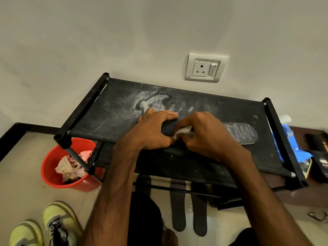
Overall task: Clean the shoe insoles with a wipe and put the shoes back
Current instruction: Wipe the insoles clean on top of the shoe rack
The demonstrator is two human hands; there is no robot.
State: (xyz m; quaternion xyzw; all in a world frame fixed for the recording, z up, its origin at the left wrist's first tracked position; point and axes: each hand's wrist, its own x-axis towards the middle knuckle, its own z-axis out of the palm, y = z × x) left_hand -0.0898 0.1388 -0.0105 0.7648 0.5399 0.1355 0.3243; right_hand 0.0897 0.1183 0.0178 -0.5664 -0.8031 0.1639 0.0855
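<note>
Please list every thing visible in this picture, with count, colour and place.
shoe rack: 1, black, against the wall
insole: 1, dark grey, on the rack, under both hands
wipe: 1, white, on that insole
floor insoles: at least 2, dark, below the rack
bucket: 1, red, floor left of rack
crumpled paper: several, pale, inside the bucket
shoes: 2, yellow-green, floor bottom left
wall socket: 1, white, above the rack
packet: 1, blue, right of rack
left hand: grips the insole
right hand: pinches the wipe

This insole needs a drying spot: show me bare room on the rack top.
Bare, though dusty: the rack top between its left rail and the left hand, and the back strip by the wall. Crowded: the middle, at the right hand, and the right end, with a patterned insole.
</note>
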